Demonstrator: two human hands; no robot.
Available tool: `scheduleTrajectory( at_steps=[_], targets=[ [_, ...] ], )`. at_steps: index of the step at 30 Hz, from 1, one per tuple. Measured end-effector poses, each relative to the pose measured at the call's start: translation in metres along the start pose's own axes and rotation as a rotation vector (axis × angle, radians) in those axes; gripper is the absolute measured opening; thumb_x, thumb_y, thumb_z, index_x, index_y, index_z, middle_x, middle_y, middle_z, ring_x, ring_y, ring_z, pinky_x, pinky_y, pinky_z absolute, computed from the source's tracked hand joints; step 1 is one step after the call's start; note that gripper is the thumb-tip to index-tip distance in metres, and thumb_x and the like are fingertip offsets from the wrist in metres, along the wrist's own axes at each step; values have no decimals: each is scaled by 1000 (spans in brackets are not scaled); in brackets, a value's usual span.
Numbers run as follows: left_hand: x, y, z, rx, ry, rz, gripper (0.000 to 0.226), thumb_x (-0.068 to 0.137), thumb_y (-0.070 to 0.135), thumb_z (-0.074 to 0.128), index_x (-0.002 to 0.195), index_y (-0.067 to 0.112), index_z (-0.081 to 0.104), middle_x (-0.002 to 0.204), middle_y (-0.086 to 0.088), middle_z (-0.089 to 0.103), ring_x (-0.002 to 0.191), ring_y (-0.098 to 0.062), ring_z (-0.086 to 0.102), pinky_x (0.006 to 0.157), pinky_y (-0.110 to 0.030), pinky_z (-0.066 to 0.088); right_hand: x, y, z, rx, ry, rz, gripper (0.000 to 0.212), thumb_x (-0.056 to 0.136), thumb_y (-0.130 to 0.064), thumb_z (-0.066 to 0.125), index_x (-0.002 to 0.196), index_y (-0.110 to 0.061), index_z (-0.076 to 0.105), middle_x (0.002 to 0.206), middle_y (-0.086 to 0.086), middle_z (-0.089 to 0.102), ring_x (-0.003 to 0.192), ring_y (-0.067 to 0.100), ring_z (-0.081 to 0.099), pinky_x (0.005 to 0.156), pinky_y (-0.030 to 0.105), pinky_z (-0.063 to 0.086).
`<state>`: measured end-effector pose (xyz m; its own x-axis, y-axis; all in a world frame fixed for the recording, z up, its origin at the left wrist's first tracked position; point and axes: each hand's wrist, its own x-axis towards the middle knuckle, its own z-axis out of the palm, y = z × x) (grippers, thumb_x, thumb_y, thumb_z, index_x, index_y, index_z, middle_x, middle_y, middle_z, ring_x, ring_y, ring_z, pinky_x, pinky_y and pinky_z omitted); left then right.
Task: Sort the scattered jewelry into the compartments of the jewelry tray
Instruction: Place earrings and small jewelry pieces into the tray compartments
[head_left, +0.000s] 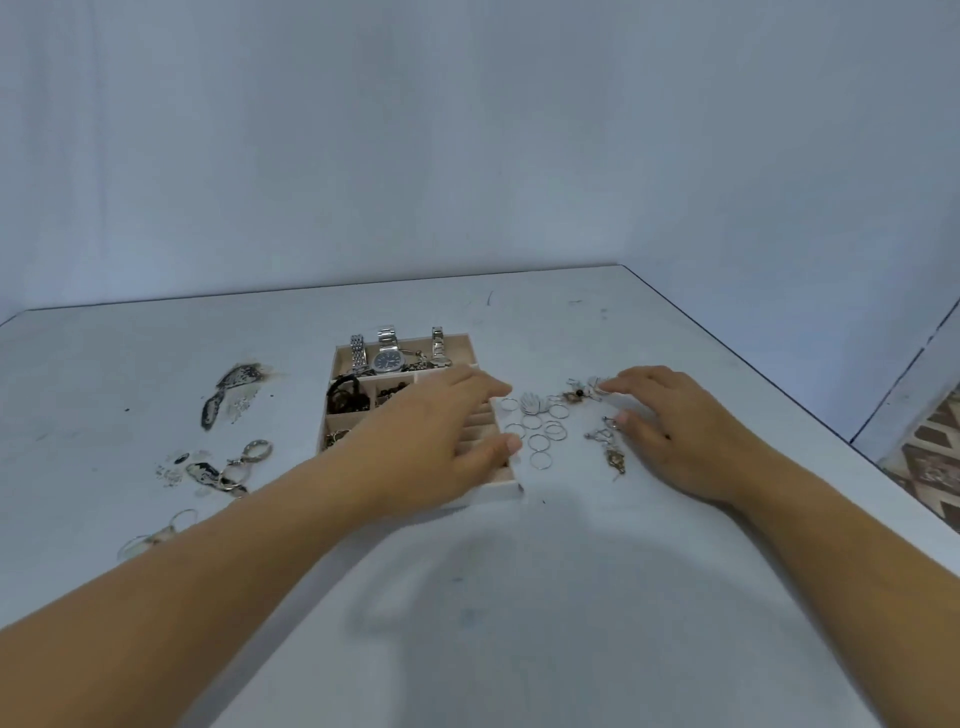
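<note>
The beige jewelry tray (340, 358) sits mid-table, with three silver watches (388, 358) in its back row and dark beaded pieces (344, 395) in a left compartment. My left hand (441, 441) lies over the tray's right side with straight fingers and covers the ring slots. To the right of the tray, several thin silver rings (540, 441) lie scattered on the table beside a white shell-like piece (531, 402). My right hand (670, 431) hovers with spread fingers over small earrings and charms (608, 447); its fingertips touch a white charm (597, 387).
Keyrings and patterned pendants (228, 467) lie left of the tray, with one more ring piece (156, 535) nearer the front left. Dark scuffed patches (228, 389) mark the white table. The table's right edge (779, 395) runs diagonally, with patterned floor beyond.
</note>
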<state>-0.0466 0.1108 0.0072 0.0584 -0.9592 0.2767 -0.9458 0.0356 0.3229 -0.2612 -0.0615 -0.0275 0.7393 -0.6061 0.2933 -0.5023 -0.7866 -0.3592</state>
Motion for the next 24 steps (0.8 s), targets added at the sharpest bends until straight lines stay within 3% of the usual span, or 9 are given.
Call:
scheduleTrajectory(
  at_steps=[9,15,21,24],
  targets=[
    [84,20,26,133,-98,-52,31,94,31,51,125,28,57,128,7,53,121,-16,44,99,-37,40,-3,7,9,51,17,33,29,92,-28,50,119,-29,59,127,-10,52,119,12,43,102,29,33],
    [106,23,40,185,-117,-119,26,91,43,53,111,32,66,115,6,57,113,-15,47,76,-29,35,-1,7,9,51,35,39,29,91,-29,50,118,-29,60,126,-9,54,118,13,44,102,31,32],
    [107,22,46,135,-85,-136,24,84,46,64,100,29,69,104,9,62,104,-13,52,84,-31,44,-1,9,9,56,27,39,28,92,-31,50,118,-30,59,127,-10,53,119,13,43,103,31,32],
    [106,22,50,70,-56,-145,15,84,40,65,89,26,66,92,10,60,95,-13,55,79,-30,44,-1,10,10,72,33,35,27,91,-31,50,116,-31,60,126,-11,53,118,12,43,103,33,33]
  ],
)
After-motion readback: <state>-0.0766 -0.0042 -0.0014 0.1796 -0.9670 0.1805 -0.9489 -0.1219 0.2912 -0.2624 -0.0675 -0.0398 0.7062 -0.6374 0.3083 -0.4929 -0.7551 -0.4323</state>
